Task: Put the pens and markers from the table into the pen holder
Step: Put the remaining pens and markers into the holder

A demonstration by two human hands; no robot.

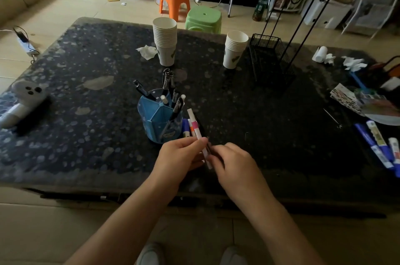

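A blue pen holder [159, 122] stands mid-table with several black pens and white markers upright in its compartments. My left hand [180, 155] is closed around a bundle of markers [195, 129]: white barrels with pink, orange and purple bands, plus a dark pen, their tips pointing up beside the holder's right side. My right hand [232, 163] pinches the lower end of the same bundle. More blue and white markers [377, 145] lie at the table's right edge.
Two stacks of paper cups [165, 41] [234, 49] stand at the back. A black mesh basket [269, 60] is back right, with crumpled tissues [354, 63] and papers [365, 101] beyond it. A white device [23, 100] lies at the left edge.
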